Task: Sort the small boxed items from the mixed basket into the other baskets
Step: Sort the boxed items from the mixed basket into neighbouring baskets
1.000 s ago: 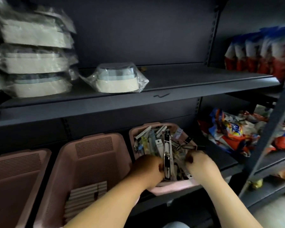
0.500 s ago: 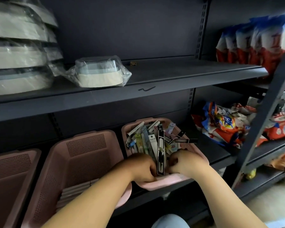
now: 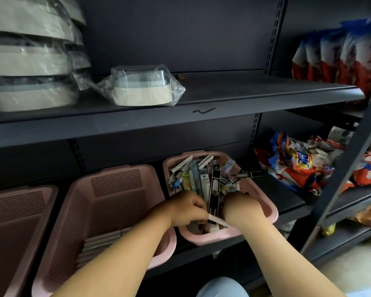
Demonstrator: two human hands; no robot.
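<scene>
A pink perforated plastic basket crammed with small boxes (image 3: 268,213) sits on the lower board of a dark grey metal shelf (image 3: 287,202), and both hands are inside its near end. The left hand (image 3: 184,209) has its fingers curled, and its grip is narrow, pinching the end of a slim white box (image 3: 217,220) that lies slanted across the near part of this basket. The right hand (image 3: 240,207) is turned knuckles-up with its fingers buried among the boxes; whether its grip holds anything I cannot tell. Between the two hands a tall slim black box (image 3: 215,187) stands nearly upright in the heap. Behind it, other pale boxes lean every way toward the far wall of the basket.

Just left of the mixed basket stands a second pink perforated basket (image 3: 116,183) with a row of flat white boxes (image 3: 103,240) lying in its bottom. Further left is a third pink basket (image 3: 17,209). On the board above the mixed basket lies a round white and grey container wrapped in clear plastic (image 3: 141,86). To its right, on the neighbouring shelf, lie orange and blue detergent bags (image 3: 298,161).
</scene>
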